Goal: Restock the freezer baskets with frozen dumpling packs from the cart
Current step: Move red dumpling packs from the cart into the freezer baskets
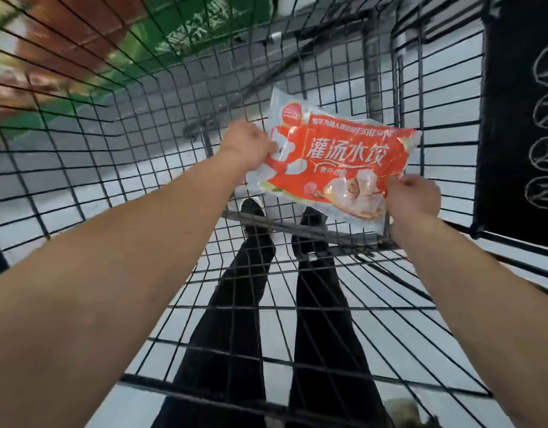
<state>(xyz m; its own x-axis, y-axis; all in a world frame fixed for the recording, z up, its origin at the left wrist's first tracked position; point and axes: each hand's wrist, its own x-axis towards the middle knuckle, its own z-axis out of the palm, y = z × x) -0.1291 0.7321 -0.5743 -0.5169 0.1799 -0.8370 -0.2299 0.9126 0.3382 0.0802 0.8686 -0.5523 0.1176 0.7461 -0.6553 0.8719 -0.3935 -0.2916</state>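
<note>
Here, glossy crinkled dumpling pack [337,162].

- One view only, from a wide-angle camera worn on the person's head, so no second view overlaps it.
- It faces forward and steeply down into the wire cart [161,168], with the person's legs and the floor showing through the mesh.
- It sits close: both forearms run in from the near left and right corners (filling much of the lower frame).
- The wide lens bends the cart wires into curves toward the edges.
</note>
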